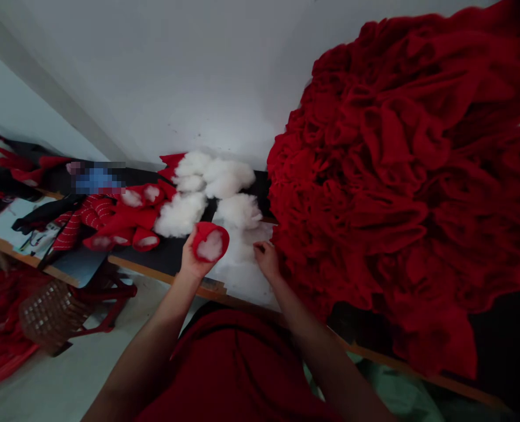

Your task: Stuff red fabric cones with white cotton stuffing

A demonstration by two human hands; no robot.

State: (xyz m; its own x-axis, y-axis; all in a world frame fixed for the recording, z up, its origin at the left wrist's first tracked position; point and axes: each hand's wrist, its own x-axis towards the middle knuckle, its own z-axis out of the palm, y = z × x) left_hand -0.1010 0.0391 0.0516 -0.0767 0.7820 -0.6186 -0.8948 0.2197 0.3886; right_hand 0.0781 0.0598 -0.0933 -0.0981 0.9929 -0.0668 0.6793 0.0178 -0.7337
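Fingers of the left hand [192, 259] are holding a red fabric piece [205, 232] with white filling [211, 248], left of the red heap [374, 152]; those of the right hand [267, 261] are hovering, narrowly curled, beside the heap, any contents unclear. Stuffing is apparently proceeding, the next move likely calling for fluff [240, 211] lying farther off, left of the heap.

No readable text, no legible labels, brands, numbers or signs
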